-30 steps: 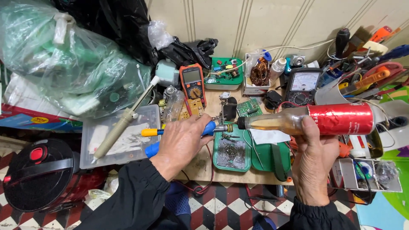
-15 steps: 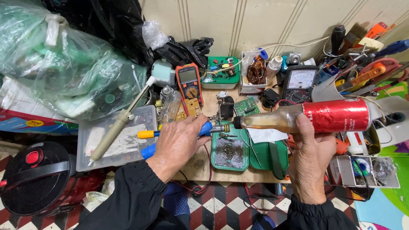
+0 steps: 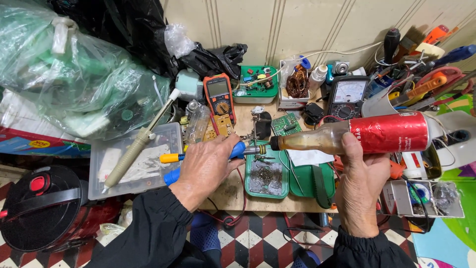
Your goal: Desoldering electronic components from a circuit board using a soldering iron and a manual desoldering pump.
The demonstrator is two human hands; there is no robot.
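Note:
My left hand (image 3: 206, 166) grips a blue-handled soldering iron (image 3: 238, 150), its metal tip pointing right into the mouth of a bottle. My right hand (image 3: 359, 181) holds that plastic bottle (image 3: 357, 135) sideways; it has a red label and brownish liquid in its neck. Both are held above a green tray (image 3: 266, 179) with grey solder bits. A yellow-handled tool (image 3: 170, 158) lies just left of my left hand.
An orange multimeter (image 3: 218, 97) and a black analog meter (image 3: 347, 94) stand at the back. A clear plastic box (image 3: 134, 164) holds a white desoldering pump (image 3: 139, 144). Plastic bags (image 3: 74, 74) pile at left. Tools crowd the right. A black-and-red appliance (image 3: 42, 208) sits on the chequered floor.
Both hands stay nearly still; the iron tip and the bottle mouth have come together. The view has shifted slightly.

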